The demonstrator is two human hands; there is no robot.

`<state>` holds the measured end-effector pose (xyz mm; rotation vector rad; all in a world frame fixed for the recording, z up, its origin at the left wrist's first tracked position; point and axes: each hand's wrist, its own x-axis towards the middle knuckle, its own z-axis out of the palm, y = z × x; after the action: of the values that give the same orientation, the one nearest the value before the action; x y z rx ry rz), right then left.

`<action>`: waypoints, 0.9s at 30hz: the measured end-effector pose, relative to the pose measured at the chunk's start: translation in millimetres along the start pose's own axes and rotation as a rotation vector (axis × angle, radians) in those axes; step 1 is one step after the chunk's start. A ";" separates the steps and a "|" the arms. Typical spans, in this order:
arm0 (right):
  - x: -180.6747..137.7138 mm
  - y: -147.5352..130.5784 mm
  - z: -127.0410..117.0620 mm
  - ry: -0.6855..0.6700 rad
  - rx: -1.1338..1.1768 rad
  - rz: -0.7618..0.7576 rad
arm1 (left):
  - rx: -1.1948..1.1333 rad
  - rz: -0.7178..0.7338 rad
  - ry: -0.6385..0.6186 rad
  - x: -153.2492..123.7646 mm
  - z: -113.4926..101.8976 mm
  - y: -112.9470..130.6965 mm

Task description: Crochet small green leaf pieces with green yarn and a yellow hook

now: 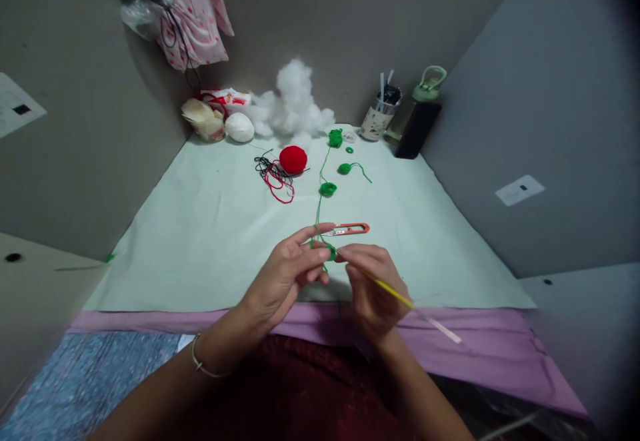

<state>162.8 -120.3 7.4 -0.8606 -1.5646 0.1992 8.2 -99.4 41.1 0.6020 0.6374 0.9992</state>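
Note:
Between thumb and fingers, my left hand (287, 268) pinches a small green crochet piece (331, 252), with green yarn running over the raised index finger. My right hand (377, 288) is closed around a crochet hook (387, 288) with a yellow handle, its tip at the piece. From my left hand the strand leads up past a small green yarn bundle (328, 190) to a green yarn clump (335, 138) farther back. Just beyond my fingers lie orange thread snips (351, 228) on the pale green table cover (210, 248).
A red yarn ball (293, 160) lies by tangled black and red yarn (275, 174). White stuffing (295, 98) is heaped at the back, near a white ball (239, 127). A small green piece with a tail (345, 168), a pen cup (377, 120) and a bottle (425, 104) stand right.

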 end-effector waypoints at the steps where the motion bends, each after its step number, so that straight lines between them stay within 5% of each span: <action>1: 3.1 -0.9 -1.9 -0.006 0.080 0.073 | 0.009 0.027 0.027 0.2 -0.8 1.0; 7: 12.8 -0.4 -3.6 0.080 0.518 0.421 | 0.162 0.136 0.055 0.2 -4.7 -2.1; 15: 13.3 -2.6 1.8 -0.013 0.314 0.287 | 0.259 0.219 0.018 2.9 -2.6 -8.1; 20: 13.2 -3.7 -2.4 -0.038 0.315 0.284 | 0.147 0.081 -0.023 3.6 -1.9 -1.8; 27: 21.2 6.1 -5.3 0.029 0.669 0.593 | -0.031 -0.050 -0.190 3.5 -9.5 1.4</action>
<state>171.3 -104.8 21.6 -0.7512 -1.0603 1.0647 1.9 -94.1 35.0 0.6420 0.4655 0.8913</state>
